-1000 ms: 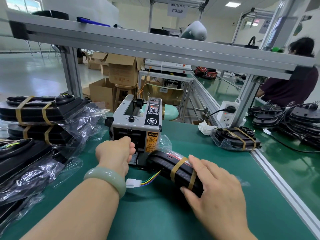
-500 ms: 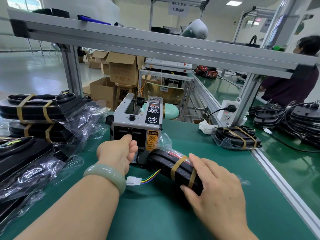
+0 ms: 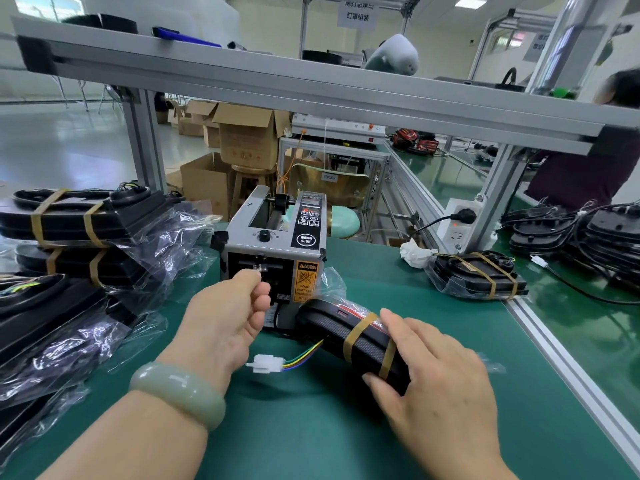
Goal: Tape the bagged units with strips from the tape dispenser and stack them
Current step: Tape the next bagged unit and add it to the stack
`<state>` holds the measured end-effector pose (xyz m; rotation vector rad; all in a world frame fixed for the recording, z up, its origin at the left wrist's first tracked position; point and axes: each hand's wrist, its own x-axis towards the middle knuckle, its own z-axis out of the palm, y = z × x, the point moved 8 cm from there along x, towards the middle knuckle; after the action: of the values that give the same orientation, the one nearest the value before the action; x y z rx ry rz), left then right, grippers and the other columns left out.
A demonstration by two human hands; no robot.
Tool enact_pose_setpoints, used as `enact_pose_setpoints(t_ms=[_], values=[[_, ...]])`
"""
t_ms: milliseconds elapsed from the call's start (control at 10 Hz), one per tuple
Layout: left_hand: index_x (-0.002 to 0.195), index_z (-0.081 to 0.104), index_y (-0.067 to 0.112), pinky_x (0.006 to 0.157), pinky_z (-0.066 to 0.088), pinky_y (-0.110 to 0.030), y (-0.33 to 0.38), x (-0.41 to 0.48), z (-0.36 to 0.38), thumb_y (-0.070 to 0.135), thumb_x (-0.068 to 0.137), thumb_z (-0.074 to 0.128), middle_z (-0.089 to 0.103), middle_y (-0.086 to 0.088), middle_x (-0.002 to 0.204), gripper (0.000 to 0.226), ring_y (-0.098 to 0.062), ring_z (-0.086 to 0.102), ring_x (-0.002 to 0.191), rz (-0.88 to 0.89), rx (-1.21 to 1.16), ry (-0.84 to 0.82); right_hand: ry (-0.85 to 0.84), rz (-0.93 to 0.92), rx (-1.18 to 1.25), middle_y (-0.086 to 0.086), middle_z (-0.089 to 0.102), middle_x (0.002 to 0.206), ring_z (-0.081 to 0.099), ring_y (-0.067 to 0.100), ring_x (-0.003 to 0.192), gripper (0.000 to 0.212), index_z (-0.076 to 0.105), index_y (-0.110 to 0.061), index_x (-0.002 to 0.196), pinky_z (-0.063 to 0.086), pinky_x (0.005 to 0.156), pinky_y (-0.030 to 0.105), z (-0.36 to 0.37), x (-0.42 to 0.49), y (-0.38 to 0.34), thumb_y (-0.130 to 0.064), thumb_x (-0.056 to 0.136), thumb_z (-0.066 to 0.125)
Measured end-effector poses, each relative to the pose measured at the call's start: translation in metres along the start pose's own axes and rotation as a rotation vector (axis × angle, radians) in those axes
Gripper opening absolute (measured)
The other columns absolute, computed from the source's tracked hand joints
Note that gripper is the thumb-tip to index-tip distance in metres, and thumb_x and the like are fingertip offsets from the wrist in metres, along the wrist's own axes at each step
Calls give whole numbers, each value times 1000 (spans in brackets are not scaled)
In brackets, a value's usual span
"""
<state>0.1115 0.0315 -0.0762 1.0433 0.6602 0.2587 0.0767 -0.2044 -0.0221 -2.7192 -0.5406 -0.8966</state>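
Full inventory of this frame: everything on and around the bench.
tape dispenser: one, grey and black, bench centre
bagged unit: one, black with two tan strips, before dispenser, under right hand
connector: one, white, coloured wires, beside that unit
taped stack: two units showing, black, far left
loose bagged units: count unclear, black, left foreground
edge unit: one, black, taped, right bench edge
bare units: pile, black, far right
power strip: one, white, by frame post
cardboard boxes: several, brown, behind bench
bracelet: one, pale green, left wrist
left hand: fingers curled at dispenser outlet
right hand: rests on bagged unit
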Motion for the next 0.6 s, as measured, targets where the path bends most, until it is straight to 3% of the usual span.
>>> enact_pose_setpoints(t_ms=[200, 300, 500, 600], values=[[73, 58, 16, 37, 40, -15, -10, -41, 12, 19, 88, 58, 59, 3, 56, 16, -4, 51, 44, 19, -18, -350, -10, -4, 6, 1, 69, 95, 66, 28, 69, 85, 70, -16, 112, 52, 59, 37, -1, 0, -1, -34, 33, 95], [75, 61, 15, 41, 40, -17, -15, -51, 14, 33, 76, 64, 59, 0, 60, 19, -7, 51, 47, 85, 95, -403, -13, -8, 6, 1, 69, 95, 65, 28, 69, 85, 70, -16, 112, 51, 57, 38, -1, 0, -2, -34, 33, 95], [65, 68, 12, 59, 42, -17, -17, -56, 18, 25, 85, 65, 59, 8, 60, 24, -3, 49, 58, 341, 309, -250, -22, -10, 1, 1, 69, 94, 65, 28, 69, 84, 70, -16, 112, 51, 57, 36, -1, -1, -3, -35, 33, 95], [69, 67, 5, 61, 40, -14, -17, -59, 29, 21, 87, 63, 60, -1, 68, 25, -6, 50, 66, 402, 318, -281, -29, -11, -7, 1, 69, 94, 65, 28, 68, 85, 70, -16, 112, 50, 56, 36, -1, -1, -4, -35, 33, 95]])
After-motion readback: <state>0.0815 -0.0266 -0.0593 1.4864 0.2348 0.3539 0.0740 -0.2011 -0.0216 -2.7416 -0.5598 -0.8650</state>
